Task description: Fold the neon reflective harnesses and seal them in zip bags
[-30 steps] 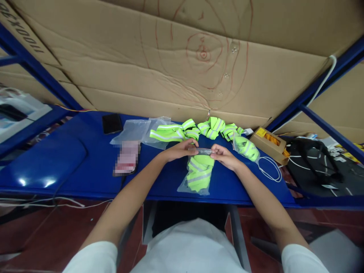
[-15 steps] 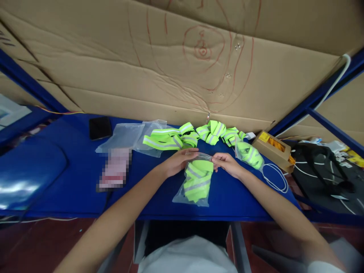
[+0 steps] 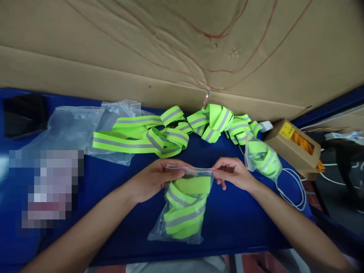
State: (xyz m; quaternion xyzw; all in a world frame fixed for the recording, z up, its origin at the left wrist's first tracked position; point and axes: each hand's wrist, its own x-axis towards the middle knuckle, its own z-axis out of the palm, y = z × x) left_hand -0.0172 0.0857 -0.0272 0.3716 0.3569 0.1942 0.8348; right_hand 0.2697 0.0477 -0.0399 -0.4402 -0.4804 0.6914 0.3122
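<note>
A clear zip bag (image 3: 160,230) lies on the blue table in front of me, with a folded neon-yellow reflective strap (image 3: 184,206) inside it. My left hand (image 3: 155,178) pinches the left end of the bag's zip edge, thumb on top. At the right end of that edge, my right hand (image 3: 231,172) grips the corner between thumb and fingers. Beyond my hands lie loose reflective straps (image 3: 167,142) and a bundled strap (image 3: 212,123). A second zip bag holding a strap (image 3: 264,159) rests to the right of my right hand.
Flat clear bags (image 3: 76,123) overlap at the back left, beside a dark object (image 3: 25,115). A pixelated item (image 3: 54,185) lies at the left. On the right are a cardboard box (image 3: 294,144) with orange contents and a white cable (image 3: 303,197). A cardboard wall (image 3: 170,93) bounds the back.
The view has come closer and tilted down, so the bag appears larger. My left thumb now lies over the zip edge; both hands remain at its ends.
</note>
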